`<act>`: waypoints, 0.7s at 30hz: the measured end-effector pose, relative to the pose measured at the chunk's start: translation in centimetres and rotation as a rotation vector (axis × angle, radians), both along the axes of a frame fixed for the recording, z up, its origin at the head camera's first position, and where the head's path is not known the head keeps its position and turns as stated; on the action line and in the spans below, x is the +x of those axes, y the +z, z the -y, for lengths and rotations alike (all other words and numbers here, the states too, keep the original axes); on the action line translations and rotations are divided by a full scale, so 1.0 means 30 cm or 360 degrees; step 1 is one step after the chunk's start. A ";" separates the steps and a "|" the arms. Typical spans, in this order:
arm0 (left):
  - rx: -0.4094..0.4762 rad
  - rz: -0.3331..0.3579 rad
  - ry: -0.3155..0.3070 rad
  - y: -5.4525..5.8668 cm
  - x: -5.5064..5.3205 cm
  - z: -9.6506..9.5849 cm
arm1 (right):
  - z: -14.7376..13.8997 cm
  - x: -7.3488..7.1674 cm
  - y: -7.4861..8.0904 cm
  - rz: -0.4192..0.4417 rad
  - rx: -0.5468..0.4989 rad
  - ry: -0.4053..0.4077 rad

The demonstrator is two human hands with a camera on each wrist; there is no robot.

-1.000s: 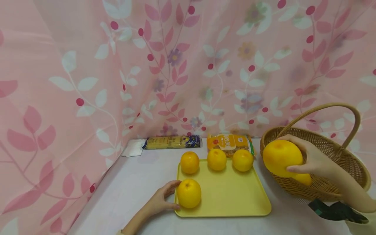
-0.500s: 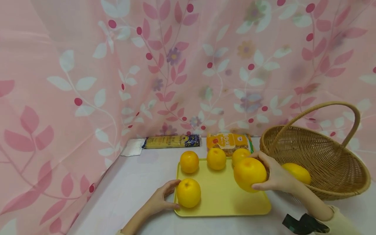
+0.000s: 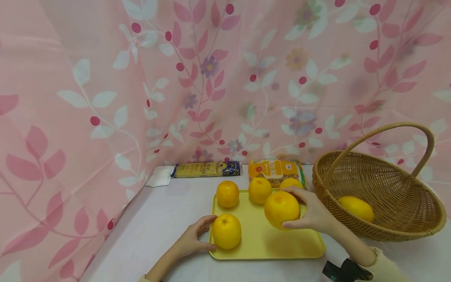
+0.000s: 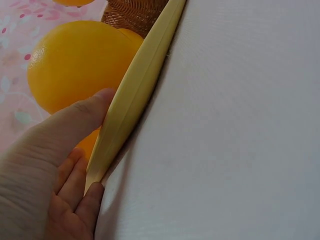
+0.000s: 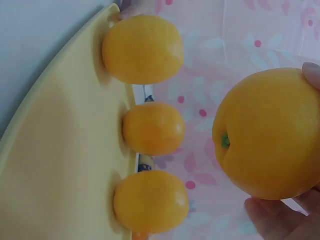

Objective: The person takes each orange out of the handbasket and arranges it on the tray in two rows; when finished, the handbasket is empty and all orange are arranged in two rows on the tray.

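Observation:
My right hand [image 3: 313, 213] grips a large orange [image 3: 282, 210] over the right half of the yellow tray [image 3: 267, 250]. A green stem end shows on that orange [image 5: 270, 132] in the right wrist view, where only fingertips [image 5: 272, 217] and thumb are visible. At the tray's left edge, my left hand [image 3: 193, 237] holds the rim [image 4: 132, 95], its thumb and fingers beside another orange [image 3: 226, 231]. Along the tray's back edge sit three more oranges: left [image 3: 227, 194], middle [image 3: 260, 190] and right [image 3: 291, 183], the last partly hidden by my right hand.
A wicker basket [image 3: 405, 219] with a tall handle stands right of the tray, with a yellow fruit [image 3: 356, 208] in it. Behind the tray lie a long yellow-and-blue packet [image 3: 208, 170], an orange food bag [image 3: 275, 170] and a white tissue [image 3: 158, 176]. A floral curtain hangs behind.
My right hand has carried the large orange leftward from over the basket to over the tray, uncovering the yellow fruit in the basket. The left hand stays in place at the tray's edge.

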State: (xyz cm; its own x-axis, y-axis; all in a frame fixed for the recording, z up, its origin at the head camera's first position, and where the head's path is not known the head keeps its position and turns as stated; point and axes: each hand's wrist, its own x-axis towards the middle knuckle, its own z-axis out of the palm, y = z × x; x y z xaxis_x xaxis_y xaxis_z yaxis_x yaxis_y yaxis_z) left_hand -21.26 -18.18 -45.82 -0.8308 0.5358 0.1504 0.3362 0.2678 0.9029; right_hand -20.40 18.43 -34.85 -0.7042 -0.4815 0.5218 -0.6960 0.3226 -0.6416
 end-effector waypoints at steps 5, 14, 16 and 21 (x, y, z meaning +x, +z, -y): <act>-0.0010 0.0001 0.0002 -0.001 -0.001 0.004 | 0.032 0.002 -0.020 0.0036 -0.0049 0.0002; -0.0010 -0.0019 0.0007 0.006 0.001 0.004 | 0.071 -0.003 -0.071 0.0194 -0.0078 -0.0021; -0.0006 -0.0009 0.0005 0.005 0.000 0.003 | 0.075 -0.002 -0.086 0.0249 -0.0091 -0.0007; -0.0007 0.0014 0.0008 -0.004 0.001 0.004 | 0.089 -0.002 -0.117 0.0334 -0.0101 0.0052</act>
